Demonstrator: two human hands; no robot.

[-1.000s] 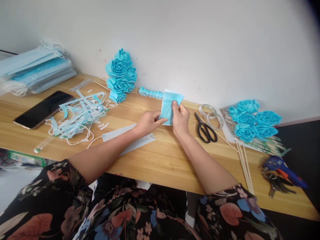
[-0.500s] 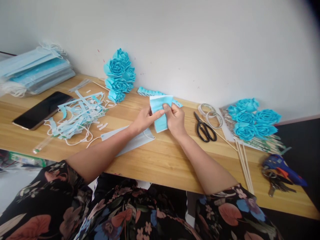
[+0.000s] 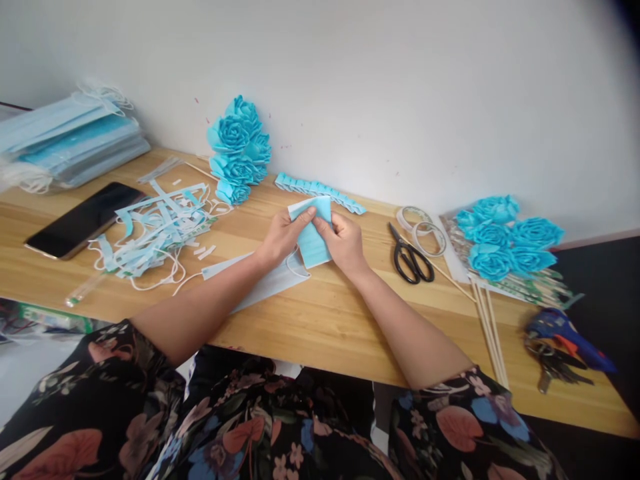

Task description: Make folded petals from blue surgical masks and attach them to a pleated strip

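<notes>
The left hand (image 3: 280,239) and right hand (image 3: 347,243) both pinch a light-blue sheet (image 3: 316,244) above the desk (image 3: 320,327), between its front and back edges; a pleated strip (image 3: 320,191) lies along the back edge.

Your left forearm (image 3: 210,303) and right forearm (image 3: 405,320) are slanting inward; your left hand (image 3: 281,237) and right hand (image 3: 349,243) are pinching close together, thumbs (image 3: 304,217) lying uppermost and pointing toward each other.

1. Folded mask fabric (image 3: 316,245): matt, non-woven cloth look.
2. Tabletop (image 3: 310,320): smooth wood, slight sheen (grain shows).
3. Smartphone (image 3: 86,219): glossy black screen, glass-like.
4. Scissors (image 3: 403,247): smooth black handles, plastic or coated metal, can't tell.
5. Blue roses (image 3: 237,140): matt, crinkled cloth-like petals.
6. Sticks (image 3: 489,333): bare wood, matt.
</notes>
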